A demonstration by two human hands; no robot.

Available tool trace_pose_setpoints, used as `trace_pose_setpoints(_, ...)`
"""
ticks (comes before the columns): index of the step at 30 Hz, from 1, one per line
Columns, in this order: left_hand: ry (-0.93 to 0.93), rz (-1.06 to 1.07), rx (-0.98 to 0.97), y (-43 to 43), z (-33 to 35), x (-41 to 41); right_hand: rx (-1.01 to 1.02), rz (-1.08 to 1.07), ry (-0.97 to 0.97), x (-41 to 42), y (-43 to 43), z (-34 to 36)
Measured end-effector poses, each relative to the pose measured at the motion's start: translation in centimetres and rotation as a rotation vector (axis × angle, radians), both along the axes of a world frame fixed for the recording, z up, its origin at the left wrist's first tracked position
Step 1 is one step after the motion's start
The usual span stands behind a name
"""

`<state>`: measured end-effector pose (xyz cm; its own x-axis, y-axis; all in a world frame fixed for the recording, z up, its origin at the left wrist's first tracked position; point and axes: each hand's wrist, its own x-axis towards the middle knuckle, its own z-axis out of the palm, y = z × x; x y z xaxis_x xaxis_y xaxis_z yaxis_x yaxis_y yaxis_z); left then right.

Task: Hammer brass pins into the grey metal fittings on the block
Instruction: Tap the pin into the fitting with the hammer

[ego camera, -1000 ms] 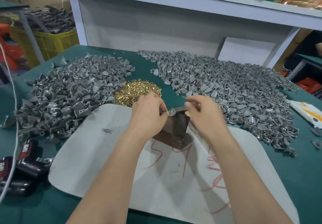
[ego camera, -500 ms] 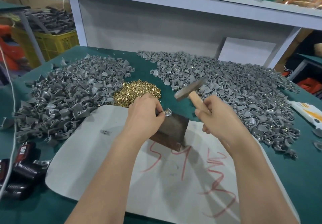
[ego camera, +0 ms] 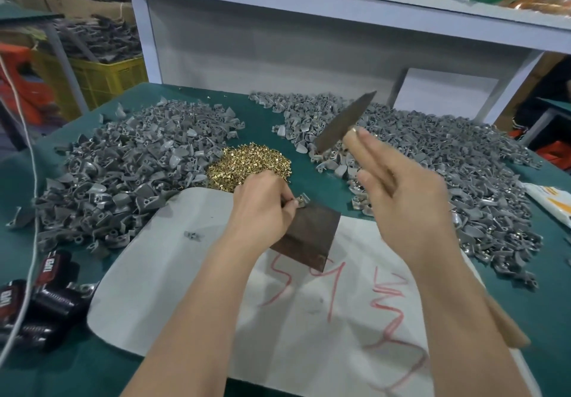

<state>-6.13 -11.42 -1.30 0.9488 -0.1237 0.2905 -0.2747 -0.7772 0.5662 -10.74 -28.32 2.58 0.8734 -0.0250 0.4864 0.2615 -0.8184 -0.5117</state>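
Note:
A dark brown block (ego camera: pixel 312 236) stands on a white board (ego camera: pixel 173 279) in the middle of the table. My left hand (ego camera: pixel 262 208) pinches a grey metal fitting (ego camera: pixel 302 200) with a brass pin in it against the block's top far corner. My right hand (ego camera: pixel 401 199) grips the wooden handle of a hammer. The hammer's dark metal head (ego camera: pixel 344 121) is raised, up and to the right of the fitting. A heap of loose brass pins (ego camera: pixel 247 165) lies just behind my left hand.
Large piles of grey fittings lie at the left (ego camera: pixel 123 168) and right (ego camera: pixel 448 162) on the green table. Black rolls (ego camera: pixel 40 301) and a white cord (ego camera: pixel 31 180) sit at the left edge. A white shelf unit (ego camera: pixel 278 41) stands behind. Red marks cover the board.
My right hand took up the hammer from beside the block and has swung it upward and to the right. My left hand keeps holding the fitting on the block.

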Motion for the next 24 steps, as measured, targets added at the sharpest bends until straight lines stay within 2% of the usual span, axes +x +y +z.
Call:
trace_pose_setpoints(3, 0.020, 0.019, 0.005, 0.1, -0.1, 0.1, -0.227, 0.053, 0.193, -0.2, 0.4, -0.4)
trace_pose_setpoints(5, 0.018, 0.020, -0.001, 0.1, -0.1, 0.0, -0.293, -0.024, 0.152, -0.4, 0.5, -0.7)
trace_pose_setpoints(7, 0.015, 0.015, -0.011, 0.0, -0.1, 0.0, -0.138, -0.051, -0.013, -0.7, 0.5, -0.3)
trace_pose_setpoints(9, 0.021, 0.022, -0.025, -0.1, -0.2, 0.2, -0.034, 0.027, -0.024, -0.3, 0.2, 0.1)
trace_pose_setpoints(12, 0.005, 0.017, -0.041, 0.1, -0.3, 0.1, -0.289, 0.074, 0.230, -0.5, 0.3, -0.5)
trace_pose_setpoints(13, -0.002, 0.015, -0.050, 0.1, -0.3, 0.1, -0.301, 0.051, 0.212, -0.4, 0.4, -0.7)
trace_pose_setpoints(14, -0.007, 0.012, -0.055, 0.1, -0.3, 0.0, -0.260, 0.024, 0.137, -0.4, 0.6, -0.7)
trace_pose_setpoints(17, 0.003, 0.000, -0.055, 0.0, -0.2, 0.1, 0.029, 0.032, -0.031, -0.1, 0.4, -0.5)
trace_pose_setpoints(18, 0.013, 0.005, -0.058, 0.0, -0.3, 0.1, 0.015, 0.053, 0.004, 0.0, 0.2, -0.5)
trace_pose_setpoints(21, 0.038, 0.032, -0.041, 0.1, -0.1, 0.0, -0.305, 0.039, 0.244, -0.1, -0.3, -1.2)
trace_pose_setpoints(24, 0.051, 0.036, -0.006, 0.2, 0.1, 0.0, -0.228, -0.002, 0.226, 0.0, -0.6, -1.1)
